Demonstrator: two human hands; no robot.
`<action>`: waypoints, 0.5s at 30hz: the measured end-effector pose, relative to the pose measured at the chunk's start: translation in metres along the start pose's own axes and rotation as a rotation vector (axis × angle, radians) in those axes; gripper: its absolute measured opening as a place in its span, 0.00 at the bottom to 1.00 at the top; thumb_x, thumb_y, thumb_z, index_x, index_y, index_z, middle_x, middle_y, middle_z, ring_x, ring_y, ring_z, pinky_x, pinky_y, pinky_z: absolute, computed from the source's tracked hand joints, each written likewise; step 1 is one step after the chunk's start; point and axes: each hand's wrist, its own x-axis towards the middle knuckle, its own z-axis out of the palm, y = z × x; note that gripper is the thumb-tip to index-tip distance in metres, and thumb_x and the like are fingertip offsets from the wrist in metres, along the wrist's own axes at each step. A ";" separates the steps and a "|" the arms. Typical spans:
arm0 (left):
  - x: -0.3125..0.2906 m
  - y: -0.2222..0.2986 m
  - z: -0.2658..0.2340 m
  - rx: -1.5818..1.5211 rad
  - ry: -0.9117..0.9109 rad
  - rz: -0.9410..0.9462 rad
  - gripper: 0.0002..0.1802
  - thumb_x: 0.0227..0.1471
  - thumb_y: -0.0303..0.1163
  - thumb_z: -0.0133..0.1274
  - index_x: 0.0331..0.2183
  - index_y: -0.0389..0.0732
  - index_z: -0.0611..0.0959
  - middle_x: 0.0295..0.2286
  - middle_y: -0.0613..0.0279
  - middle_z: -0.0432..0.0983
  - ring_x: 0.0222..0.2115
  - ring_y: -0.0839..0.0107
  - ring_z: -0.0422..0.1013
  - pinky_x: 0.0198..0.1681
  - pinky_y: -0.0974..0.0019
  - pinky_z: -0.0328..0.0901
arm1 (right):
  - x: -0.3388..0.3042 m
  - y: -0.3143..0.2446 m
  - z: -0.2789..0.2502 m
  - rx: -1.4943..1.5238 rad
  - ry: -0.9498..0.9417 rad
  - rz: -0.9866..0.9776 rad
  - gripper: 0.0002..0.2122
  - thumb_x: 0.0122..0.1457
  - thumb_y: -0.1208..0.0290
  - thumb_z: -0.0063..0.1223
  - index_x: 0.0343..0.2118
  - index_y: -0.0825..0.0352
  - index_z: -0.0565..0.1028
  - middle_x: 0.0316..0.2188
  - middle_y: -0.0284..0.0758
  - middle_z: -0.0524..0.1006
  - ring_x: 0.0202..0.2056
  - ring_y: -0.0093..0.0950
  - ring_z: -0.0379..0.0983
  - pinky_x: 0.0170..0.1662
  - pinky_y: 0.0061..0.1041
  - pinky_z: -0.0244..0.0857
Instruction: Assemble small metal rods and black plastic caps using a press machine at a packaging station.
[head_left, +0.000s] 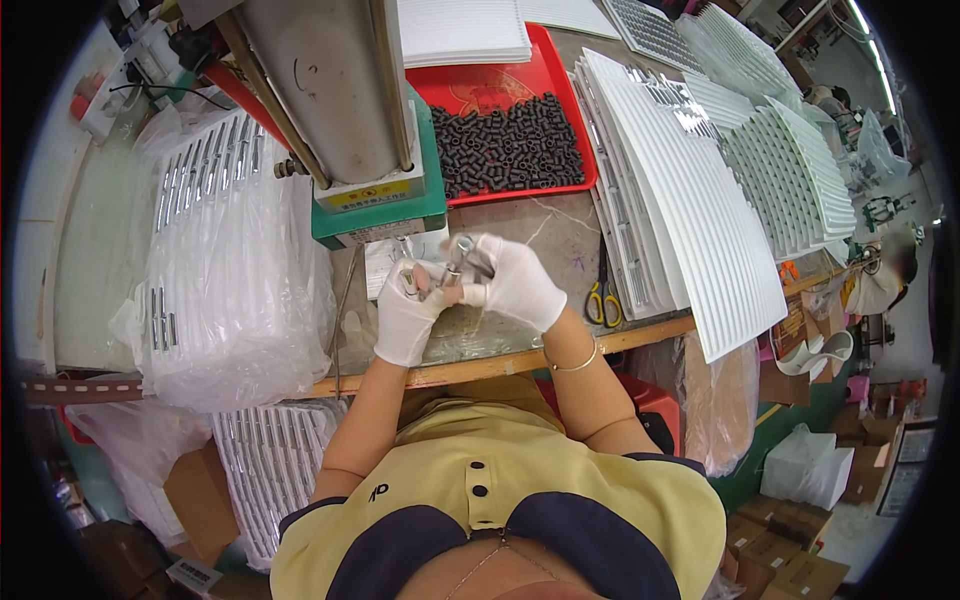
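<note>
Both hands are in white gloves with some fingertips bare, close together in front of the press. My right hand [520, 287] is closed on a short shiny metal tube [460, 256], slightly blurred, which tilts up between the fingers. My left hand [406, 320] is closed, with a small shiny metal piece [408, 281] showing at its fingers. Whether the two pieces touch I cannot tell. Just behind the hands is the green-framed press [380, 222] with a thick grey cylinder [325, 90] above it. A whitish block [380, 262] sits under the press, partly hidden by my left hand.
A red tray [588, 150] of small black sleeves [510, 145] stands behind the hands. Scissors [603, 300] lie to the right, beside stacked white ribbed trays [690, 200]. At left, plastic-wrapped trays [230, 270] hold shiny rods. The wooden table edge [640, 335] runs below my wrists.
</note>
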 end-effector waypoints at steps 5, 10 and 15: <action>0.014 0.010 -0.011 0.301 0.196 0.150 0.21 0.32 0.23 0.65 0.29 0.38 0.71 0.25 0.65 0.73 0.25 0.78 0.66 0.29 0.75 0.63 | 0.006 0.010 -0.004 -0.346 0.227 -0.164 0.11 0.44 0.71 0.63 0.31 0.67 0.75 0.22 0.33 0.75 0.24 0.14 0.67 0.29 0.20 0.65; 0.069 -0.006 -0.055 0.956 -0.020 -0.153 0.19 0.36 0.27 0.63 0.33 0.36 0.74 0.25 0.61 0.74 0.28 0.74 0.71 0.31 0.68 0.65 | 0.056 0.032 0.002 -0.343 0.255 -0.071 0.10 0.44 0.72 0.63 0.29 0.69 0.75 0.19 0.34 0.73 0.20 0.18 0.61 0.27 0.19 0.62; 0.058 0.023 -0.054 0.655 0.172 0.161 0.11 0.46 0.26 0.54 0.35 0.35 0.74 0.24 0.61 0.74 0.25 0.74 0.70 0.31 0.68 0.65 | 0.079 0.054 0.032 -0.126 0.215 -0.062 0.14 0.41 0.68 0.65 0.29 0.70 0.75 0.22 0.36 0.76 0.22 0.21 0.70 0.29 0.22 0.64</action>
